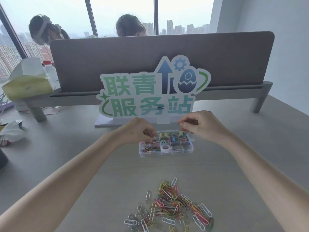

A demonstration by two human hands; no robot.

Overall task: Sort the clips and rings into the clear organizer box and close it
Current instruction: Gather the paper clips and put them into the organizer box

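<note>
Clear organizer box (166,152) sits at frame ctr on the grey worktop (66,148), lid not visible on it, compartments exposed. Contents: yellow, blue and pink binder clips (173,138) in the far and R compartments; mixed-colour paper clips in the near-L compartment; a pale pink ring (165,148) in the near-ctr compartment, w/ a green ring (162,141) just behind it at 12 o'clock. Left hand (140,131) is over the box's far-L corner, approx. 10 o'clock from box ctr; fingers curled, grip closed in a pinch on a small clip (151,135), colour not resolvable. Right hand (199,124) is over the far-R corner, approx. 2 o'clock from box ctr; fingers curled down toward the binder clips; whether the grip pinches anything cannot be told, fingertips blurred against the contents. Both forearms extend from the bottom frame corners toward the box. Loose pile of paper clips (173,210) lies on the worktop at 6 o'clock from the box, well apart from it, colours incl. pink, yellow, green, white and silver; one silver clip lies separate at the pile's 10 o'clock edge. Standing sign (150,91) w/ green characters is at 12 o'clock, just behind the box, in front of a grey divider panel (150,52). Tissue box (28,82) at 10 o'clock on the divider shelf. Two persons are seated beyond the divider.
</note>
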